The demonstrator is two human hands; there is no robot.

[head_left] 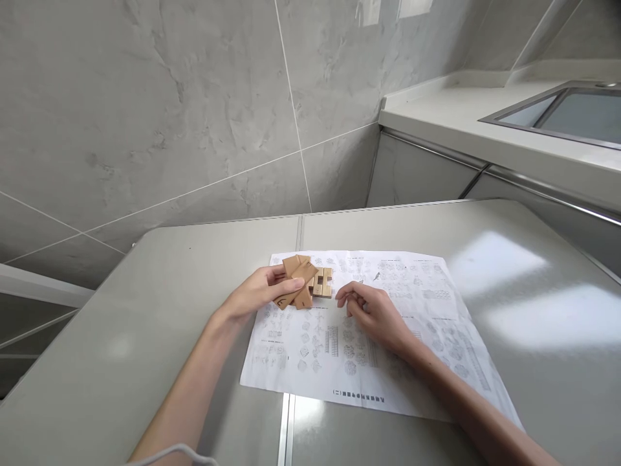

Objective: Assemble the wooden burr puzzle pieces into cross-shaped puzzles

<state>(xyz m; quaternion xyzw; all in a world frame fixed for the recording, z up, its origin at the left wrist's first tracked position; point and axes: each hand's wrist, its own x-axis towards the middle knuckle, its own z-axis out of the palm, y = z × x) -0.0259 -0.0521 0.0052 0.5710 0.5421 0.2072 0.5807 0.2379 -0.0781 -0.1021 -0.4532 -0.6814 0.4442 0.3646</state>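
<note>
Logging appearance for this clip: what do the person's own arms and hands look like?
Left hand and right hand are bare, no rings or watch visible. No sleeves show. A whitish cable crosses the left forearm near the picture's bottom edge.

Matt wood, creased paper, plenty of shine
My pieces (305, 269) look smooth, matt and wooden, like the block (317, 290); my sheet (315, 380) is creased paper, the table (194, 272) glossy, the wall (204, 116) polished tile, the sink rim (514, 107) metal.

This looks like a kitchen, with a white counter (436, 111), a metal-rimmed sink (550, 110), cupboards (420, 169) below and a gray tiled wall (204, 110).
</note>
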